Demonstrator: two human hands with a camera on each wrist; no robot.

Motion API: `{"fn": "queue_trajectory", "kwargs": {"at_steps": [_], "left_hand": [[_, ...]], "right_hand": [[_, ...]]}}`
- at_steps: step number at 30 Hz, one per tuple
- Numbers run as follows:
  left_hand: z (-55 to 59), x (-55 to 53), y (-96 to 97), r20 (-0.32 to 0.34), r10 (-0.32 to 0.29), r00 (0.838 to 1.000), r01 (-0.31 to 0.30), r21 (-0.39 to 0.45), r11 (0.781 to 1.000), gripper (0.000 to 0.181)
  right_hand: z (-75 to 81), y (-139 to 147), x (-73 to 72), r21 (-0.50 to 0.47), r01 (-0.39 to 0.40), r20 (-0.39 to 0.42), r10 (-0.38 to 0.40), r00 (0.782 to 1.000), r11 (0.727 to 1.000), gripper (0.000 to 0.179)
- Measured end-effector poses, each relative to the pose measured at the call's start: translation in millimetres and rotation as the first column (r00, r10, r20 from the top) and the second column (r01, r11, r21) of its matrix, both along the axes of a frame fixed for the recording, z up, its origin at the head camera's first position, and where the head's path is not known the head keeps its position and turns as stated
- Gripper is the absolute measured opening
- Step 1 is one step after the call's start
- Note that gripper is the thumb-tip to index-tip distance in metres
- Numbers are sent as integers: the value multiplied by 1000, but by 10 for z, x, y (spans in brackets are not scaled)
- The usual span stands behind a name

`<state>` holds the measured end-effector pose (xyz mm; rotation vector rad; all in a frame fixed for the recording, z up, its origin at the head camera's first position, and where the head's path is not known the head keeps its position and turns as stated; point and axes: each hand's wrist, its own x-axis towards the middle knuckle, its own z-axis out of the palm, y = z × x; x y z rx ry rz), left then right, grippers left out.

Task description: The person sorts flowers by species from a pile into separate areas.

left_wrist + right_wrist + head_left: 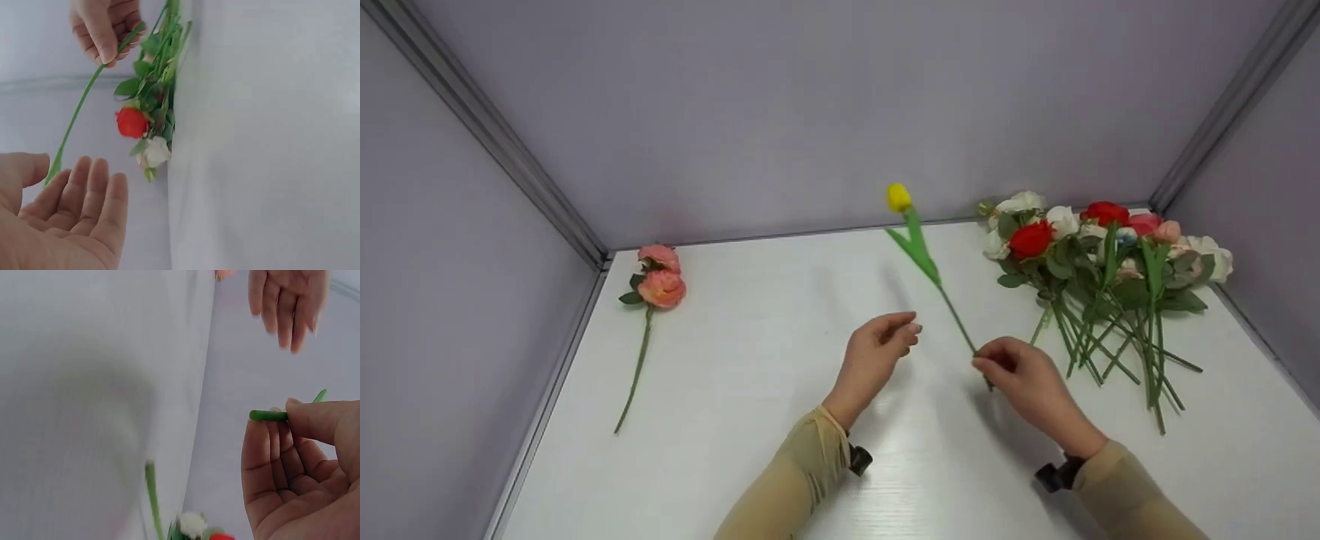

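A yellow tulip [898, 197] with green leaves stands tilted above the table, its bloom leaning up and to the left. My right hand [1024, 379] pinches its green stem [958, 319] near the lower end, between thumb and fingers. In the right wrist view the cut stem end [269, 415] sticks out past the thumb. My left hand [877, 360] hovers to the left of the stem, apart from it in the head view. Its fingers [93, 194] are loosely extended, palm up in the left wrist view, with nothing held.
On the right of the white table [750, 337] lies a pile of flowers with red roses [1031, 240], white blooms [1024, 201] and crossing green stems [1151, 360]. A pink two-bloom flower [662, 289] lies at the left. Grey panels [840, 112] wall the table in.
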<state>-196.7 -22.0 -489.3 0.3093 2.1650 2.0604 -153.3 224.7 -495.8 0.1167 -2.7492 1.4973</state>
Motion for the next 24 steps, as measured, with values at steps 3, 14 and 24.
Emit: {"fn": "queue_trajectory", "kwargs": {"at_steps": [3, 14, 24], "left_hand": [[23, -72, -114, 63, 69, 996, -78, 153, 985, 31], [18, -71, -409, 117, 118, 986, -146, 275, 950, 24], [-6, -61, -456, 108, 62, 992, -85, 225, 971, 27]], "right_hand": [[-20, -330, 8, -21, -70, -5, 70, 998, 997, 9], [-141, -825, 9, -81, -179, 32, 182, 983, 981, 6], [-243, -886, 11, -285, -183, 146, 231, 962, 941, 24]]}}
